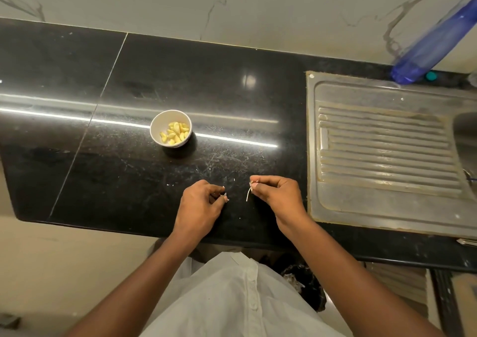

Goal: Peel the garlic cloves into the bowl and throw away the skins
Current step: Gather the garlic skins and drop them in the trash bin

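Garlic cloves (175, 132), peeled and yellow, sit in the white bowl (160, 121) at eleven o'clock from the hands, so the peeling looks finished. The hands are held apart over the counter (232, 91): the left hand (200, 203) pinches skin scraps (225, 195), the right hand (278, 194) a thin skin strip (248, 194). White flecks (168, 184) lie around them, and I judge these skins are yet to be binned.

Peeled cloves (175, 132) in white bowl (159, 122), skin (248, 195) dangling
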